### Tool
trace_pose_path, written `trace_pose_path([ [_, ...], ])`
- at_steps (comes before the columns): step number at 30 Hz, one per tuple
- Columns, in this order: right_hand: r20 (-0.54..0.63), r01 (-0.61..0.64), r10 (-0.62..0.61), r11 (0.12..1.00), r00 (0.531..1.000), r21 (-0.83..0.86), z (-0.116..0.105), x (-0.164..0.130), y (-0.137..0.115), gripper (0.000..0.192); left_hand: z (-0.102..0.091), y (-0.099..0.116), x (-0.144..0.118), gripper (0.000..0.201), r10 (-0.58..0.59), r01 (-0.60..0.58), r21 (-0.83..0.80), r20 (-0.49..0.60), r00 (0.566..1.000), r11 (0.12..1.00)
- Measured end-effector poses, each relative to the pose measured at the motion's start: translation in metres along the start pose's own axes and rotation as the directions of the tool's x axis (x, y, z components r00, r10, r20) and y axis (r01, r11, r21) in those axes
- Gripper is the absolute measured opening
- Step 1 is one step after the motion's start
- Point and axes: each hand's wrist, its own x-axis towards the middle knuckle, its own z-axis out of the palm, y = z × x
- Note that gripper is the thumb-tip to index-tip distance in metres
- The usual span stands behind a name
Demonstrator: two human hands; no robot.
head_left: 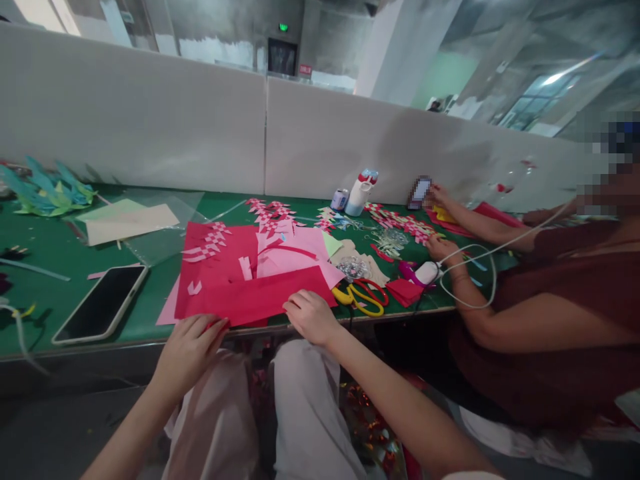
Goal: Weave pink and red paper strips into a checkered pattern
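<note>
While we scan from the far left of the green table [45,247], we note teal and green paper leaves [47,190] at about ten o'clock from our hands, then cream sheets [127,223] under a clear plastic film. A dark-screened phone [101,303] lies face up near the front edge, at nine o'clock from the left hand.

Our left hand [187,350] sits at the table's near edge, its fingertips [217,327] pinching the lower left corner of the red paper sheet [255,297]. That sheet lies flat at the table's front edge, on top of pink sheets [295,257] and a larger red sheet carrying woven red-and-white strips [213,241]. Our right hand [311,317] rests on the sheet's lower right part, fingers curled loosely and pressing down on the paper; we cannot tell whether it pinches the edge.

At three o'clock from the right hand, just beside it, lie yellow-handled scissors [357,299] and red-handled scissors [376,288]. At one o'clock stand a white bottle [361,193] and a small can [339,199] near the partition wall [200,130]. More woven pieces [400,223] lie further right.

At far right a seated person in a dark red top holds a phone [420,192] with one hand [440,195]; the other hand [441,248] rests by a white device [427,272] with a white cable.
</note>
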Motion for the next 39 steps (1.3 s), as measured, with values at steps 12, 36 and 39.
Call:
trace_pose_path([
  [12,-0.025,0.031,-0.029,0.997,0.999,0.072,0.02,0.029,-0.036,0.018,0.009,0.003,-0.001,0.022,-0.031,0.03,0.023,0.037,0.999,0.999],
  [36,0.206,-0.283,0.203,0.804,0.957,0.524,0.04,0.073,-0.044,0.013,-0.001,0.055,-0.021,0.055,-0.169,0.166,-0.096,-0.016,0.986,0.981],
  [39,0.331,-0.357,0.195,0.753,0.923,0.552,0.033,0.084,-0.039,0.011,0.003,0.057,-0.016,0.063,-0.192,0.192,-0.07,0.008,0.981,0.979],
])
